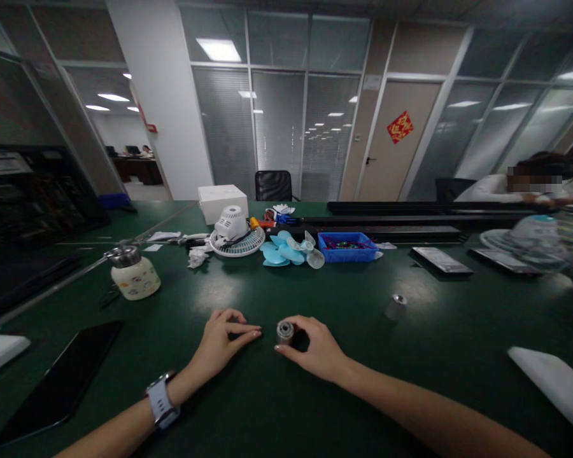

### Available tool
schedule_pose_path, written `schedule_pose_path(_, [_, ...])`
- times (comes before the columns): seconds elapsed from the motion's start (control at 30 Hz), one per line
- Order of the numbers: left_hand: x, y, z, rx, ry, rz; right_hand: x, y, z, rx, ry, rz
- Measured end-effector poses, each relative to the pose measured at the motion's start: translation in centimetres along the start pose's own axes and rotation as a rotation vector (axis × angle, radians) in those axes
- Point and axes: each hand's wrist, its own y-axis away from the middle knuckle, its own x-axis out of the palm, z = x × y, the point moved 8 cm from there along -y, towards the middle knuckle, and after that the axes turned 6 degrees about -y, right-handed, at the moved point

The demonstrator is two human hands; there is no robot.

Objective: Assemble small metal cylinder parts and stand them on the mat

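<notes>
Metal cylinder [285, 333] upright, long axis vertical, ringed end up. Right hand [321, 350]: grip pinching it. Left hand [217, 341]: grip unclear.

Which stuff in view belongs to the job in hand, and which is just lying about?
Job in hand:
- small grey metal cylinder, in the right hand; left hand beside it
- probably the similar silver metal cylinder standing apart

Apparently lying about:
- cream patterned bottle
- light-blue plastic fan blades
- blue plastic tray
- white square-edged box
</notes>
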Motion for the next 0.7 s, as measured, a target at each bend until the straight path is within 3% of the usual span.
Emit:
schedule_pose_path(0.23, [0.3,-0.1,-0.7,0.031,-0.07,0.004,0.3,-0.1,0.0,-0.009,0.033,0.013])
schedule_pose_path(0.37, [-0.2,0.1,-0.8,0.007,-0.044,-0.007,-1.8,0.9,-0.2,-0.066,0.04,-0.109])
schedule_pose_path(0.47, [-0.6,0.1,-0.6,-0.028,-0.003,-0.054,-5.8,3.0,-1.6,-0.112,0.118,-0.268])
schedule_pose_path(0.57, [-0.8,0.1,-0.3,-0.053,0.047,-0.095,-11.7,6.4,-4.3,-0.079,0.234,-0.519])
schedule_pose_path(0.7, [-0.8,0.0,0.2,-0.069,0.085,-0.125,-19.4,11.6,-9.1,0.159,0.317,-0.886])
